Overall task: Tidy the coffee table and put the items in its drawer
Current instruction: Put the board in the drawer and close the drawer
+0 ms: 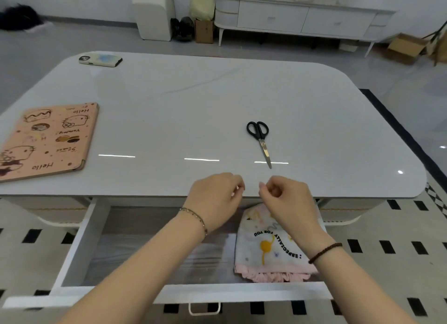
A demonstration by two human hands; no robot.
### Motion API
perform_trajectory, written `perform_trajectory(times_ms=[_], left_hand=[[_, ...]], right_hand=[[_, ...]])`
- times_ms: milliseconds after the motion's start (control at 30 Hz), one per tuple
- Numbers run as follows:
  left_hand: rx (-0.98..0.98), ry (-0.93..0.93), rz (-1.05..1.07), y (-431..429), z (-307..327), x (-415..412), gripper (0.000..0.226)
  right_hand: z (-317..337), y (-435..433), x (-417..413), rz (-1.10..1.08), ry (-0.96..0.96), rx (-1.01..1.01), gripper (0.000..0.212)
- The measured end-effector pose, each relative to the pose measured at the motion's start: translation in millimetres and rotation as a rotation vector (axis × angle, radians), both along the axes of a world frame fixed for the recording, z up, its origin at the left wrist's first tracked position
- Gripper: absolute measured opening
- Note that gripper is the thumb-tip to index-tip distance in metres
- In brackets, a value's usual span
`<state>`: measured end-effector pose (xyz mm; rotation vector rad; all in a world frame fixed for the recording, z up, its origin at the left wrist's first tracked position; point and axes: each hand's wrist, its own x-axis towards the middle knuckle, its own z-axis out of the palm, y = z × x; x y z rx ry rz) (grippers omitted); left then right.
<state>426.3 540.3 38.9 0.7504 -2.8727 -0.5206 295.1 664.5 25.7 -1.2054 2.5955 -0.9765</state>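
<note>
The scissors (260, 140) lie closed on the coffee table (193, 101), right of its middle. Their long axis runs far to near, black handles away and tips toward the person. Nearer, the left hand (215, 202) and right hand (285, 200) are over the table's front edge, close together, with fingers loosely curled and nothing visible in them. Whether they touch the top I cannot tell. Below, the drawer (79, 246) is pulled out. The right wrist hides part of a printed cloth (268, 248) lying at the drawer's right side. The pink tablet case (48, 140) is cut off at the left. A phone (100, 60) lies at the far left corner.
</note>
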Motion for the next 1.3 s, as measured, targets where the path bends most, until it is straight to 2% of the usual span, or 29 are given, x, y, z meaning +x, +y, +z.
perform_trajectory(times_ms=[67,167,200,333,400,467,567,700,767,833,933,1000,1100,1167,1200,1300], left_hand=[[0.007,0.094,0.091,-19,0,4,0.021],[0.022,0.196,0.194,-37,-7,10,0.019],[0.017,0.211,0.211,-43,-10,11,0.019],[-0.029,0.162,0.208,-59,-24,15,0.020],[-0.032,0.110,0.192,-65,-30,18,0.025],[-0.031,0.064,0.175,-69,-35,21,0.030],[-0.054,0.000,0.138,-69,-40,25,0.039],[-0.040,-0.010,0.120,-67,-35,30,0.046],[0.024,0.027,0.136,-65,-30,32,0.054],[0.121,0.092,0.156,-63,-25,35,0.065],[0.217,0.139,0.130,-60,-16,36,0.076],[0.251,0.155,0.103,-56,-7,39,0.069],[0.327,0.092,0.060,-50,6,49,0.030],[0.443,0.042,0.001,-43,11,57,0.019],[0.498,0.009,-0.041,-37,13,61,0.018],[0.641,-0.131,-0.135,-22,11,69,0.035]], right_hand=[[2,-11,-10,-0.084,-0.021,-0.185,0.032],[-9,-26,-30,-0.132,-0.053,-0.228,0.013],[-14,-32,-36,-0.136,-0.027,-0.196,0.014],[-36,-60,-57,-0.118,0.008,0.054,0.048],[-44,-70,-58,-0.116,0.114,0.205,0.051],[-45,-74,-56,-0.152,0.151,0.203,0.041],[-37,-75,-55,-0.218,0.046,0.068,0.027],[-32,-69,-53,-0.160,-0.215,-0.101,0.013],[-26,-64,-44,-0.094,-0.209,-0.061,0.004],[-19,-58,-34,-0.021,-0.210,0.035,0.012],[-2,-47,-25,0.074,-0.375,0.068,0.011],[19,-36,-20,0.149,-0.457,0.049,0.005],[51,-15,-14,0.236,-0.542,0.074,0.007],[64,-2,-11,0.264,-0.618,0.095,0.007],[69,4,-7,0.271,-0.669,0.099,0.007],[69,12,4,0.239,-0.838,0.061,0.015]])
